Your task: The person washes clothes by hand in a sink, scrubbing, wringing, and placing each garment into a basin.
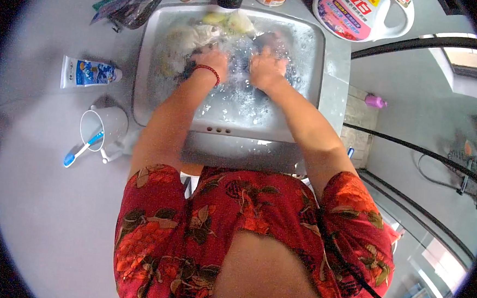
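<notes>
Left hand (212, 60) and right hand (268, 71) are both down in the sink (139, 91), nearer its far edge than its near one. What looks like dark cloth (239, 59) lies between and around them in bubbly water (233, 107); beside my left hand, toward the far edge, sits something pale and crumpled (201, 36). My right fingers look slightly parted; my left ones are lost in blur, and I cannot tell whether either hand pinches the cloth. To work it well, I'd say, I should use short, firm rubs with both palms, keep them low, and turn the folds so that every part meets suds. Hasty strokes could slop water over the sink's near edge.
</notes>
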`<state>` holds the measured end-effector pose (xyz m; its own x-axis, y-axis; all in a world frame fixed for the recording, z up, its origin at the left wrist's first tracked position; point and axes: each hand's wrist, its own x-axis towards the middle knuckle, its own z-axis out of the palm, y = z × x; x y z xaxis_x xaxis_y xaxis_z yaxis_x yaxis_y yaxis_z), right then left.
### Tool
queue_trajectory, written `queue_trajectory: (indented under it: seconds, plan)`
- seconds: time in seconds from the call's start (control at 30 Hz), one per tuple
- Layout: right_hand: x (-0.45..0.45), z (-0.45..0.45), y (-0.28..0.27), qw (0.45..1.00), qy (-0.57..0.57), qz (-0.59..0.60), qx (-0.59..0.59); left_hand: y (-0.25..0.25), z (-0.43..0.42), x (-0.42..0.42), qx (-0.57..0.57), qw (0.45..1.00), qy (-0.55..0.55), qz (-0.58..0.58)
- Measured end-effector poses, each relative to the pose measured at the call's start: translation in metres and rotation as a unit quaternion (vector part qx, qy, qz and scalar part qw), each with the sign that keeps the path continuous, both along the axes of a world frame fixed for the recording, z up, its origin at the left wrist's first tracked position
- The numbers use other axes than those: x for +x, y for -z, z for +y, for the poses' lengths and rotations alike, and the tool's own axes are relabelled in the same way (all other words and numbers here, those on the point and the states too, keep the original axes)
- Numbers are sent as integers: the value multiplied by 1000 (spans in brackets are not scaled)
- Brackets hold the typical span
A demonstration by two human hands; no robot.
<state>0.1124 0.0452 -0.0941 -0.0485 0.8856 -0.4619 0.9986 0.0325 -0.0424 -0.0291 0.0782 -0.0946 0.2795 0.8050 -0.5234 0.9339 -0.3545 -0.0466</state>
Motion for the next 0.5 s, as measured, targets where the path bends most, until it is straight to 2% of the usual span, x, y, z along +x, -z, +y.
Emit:
queue_trajectory:
  seconds: [0.07,0.23,0.3,0.33,0.4,0.43,0.47,0.5]
  plan:
    - [-3,6,9,998,-8,-58,-18,1,1,4,0,1000,-25,-7]
    - [0,2,1,999,16,-37,31,5,-2,-2,7,996,-48,-77]
    - [5,-4,-15,999,21,-15,45,-5,-17,-9,81,991,-11,-107]
    - [12,-8,-25,998,18,33,48,-5,-17,-16,85,991,-9,-106]
    - [31,-10,-26,995,16,81,52,8,-11,-38,26,969,-9,-245]
    - [47,-2,-12,983,9,180,48,20,-8,-50,55,953,9,-297]
    - [53,-1,-17,960,1,276,44,19,-10,-53,58,953,11,-298]
    - [56,-8,-21,932,-39,278,231,16,-11,-56,71,936,-28,-343]
